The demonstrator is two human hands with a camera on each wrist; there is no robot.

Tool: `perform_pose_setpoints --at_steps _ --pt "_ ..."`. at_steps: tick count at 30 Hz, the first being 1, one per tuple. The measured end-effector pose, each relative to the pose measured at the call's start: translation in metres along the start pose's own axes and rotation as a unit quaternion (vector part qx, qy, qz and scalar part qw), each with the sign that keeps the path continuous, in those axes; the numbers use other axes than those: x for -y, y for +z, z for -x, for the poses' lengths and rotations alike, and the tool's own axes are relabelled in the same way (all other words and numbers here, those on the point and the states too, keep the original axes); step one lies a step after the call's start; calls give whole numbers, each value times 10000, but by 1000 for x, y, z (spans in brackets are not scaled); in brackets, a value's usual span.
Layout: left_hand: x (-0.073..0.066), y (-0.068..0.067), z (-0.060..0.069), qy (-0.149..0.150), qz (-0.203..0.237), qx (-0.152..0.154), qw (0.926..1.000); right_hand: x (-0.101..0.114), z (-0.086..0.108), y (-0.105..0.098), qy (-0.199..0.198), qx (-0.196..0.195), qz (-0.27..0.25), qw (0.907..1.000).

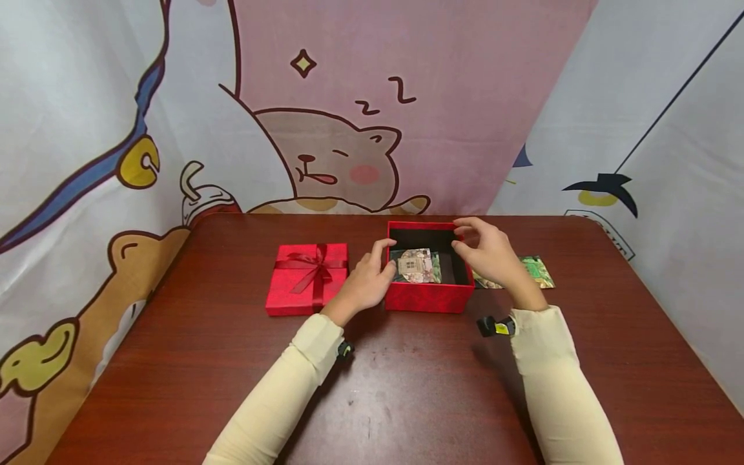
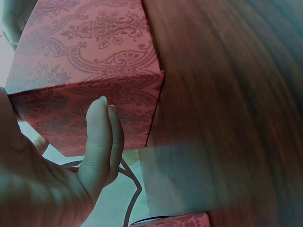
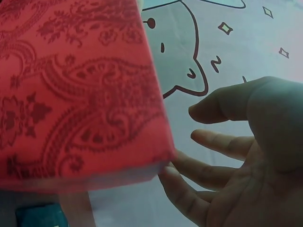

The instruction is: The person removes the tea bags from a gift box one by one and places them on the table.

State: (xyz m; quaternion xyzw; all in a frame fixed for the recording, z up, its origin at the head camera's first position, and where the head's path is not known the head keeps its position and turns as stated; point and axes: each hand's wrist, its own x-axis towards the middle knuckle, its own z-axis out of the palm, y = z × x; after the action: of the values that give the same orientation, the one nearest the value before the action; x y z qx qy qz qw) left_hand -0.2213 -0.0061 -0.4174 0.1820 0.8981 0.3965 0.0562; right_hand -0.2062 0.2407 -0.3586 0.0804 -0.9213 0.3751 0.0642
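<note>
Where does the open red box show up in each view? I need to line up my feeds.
Head: just right of and below centre, between the left hand and the right hand; red box.
Left wrist: upper left; red box.
Right wrist: upper left, cut off by the frame; red box.
Shared landmark: the printed cloth, visible in all three.

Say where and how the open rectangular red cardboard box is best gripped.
The box is probably best held by its left and right walls, one palm from each side: it stands upright with flat opposite walls. Coming high on the right should clear the green printed packet lying there.
</note>
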Motion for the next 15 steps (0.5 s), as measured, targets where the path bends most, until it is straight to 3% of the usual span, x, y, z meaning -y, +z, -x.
perform_pose_setpoints --at_steps 15 --pt "1 0 -1 37 -23 -6 10000 14 -10 21 66 415 -315 9986"
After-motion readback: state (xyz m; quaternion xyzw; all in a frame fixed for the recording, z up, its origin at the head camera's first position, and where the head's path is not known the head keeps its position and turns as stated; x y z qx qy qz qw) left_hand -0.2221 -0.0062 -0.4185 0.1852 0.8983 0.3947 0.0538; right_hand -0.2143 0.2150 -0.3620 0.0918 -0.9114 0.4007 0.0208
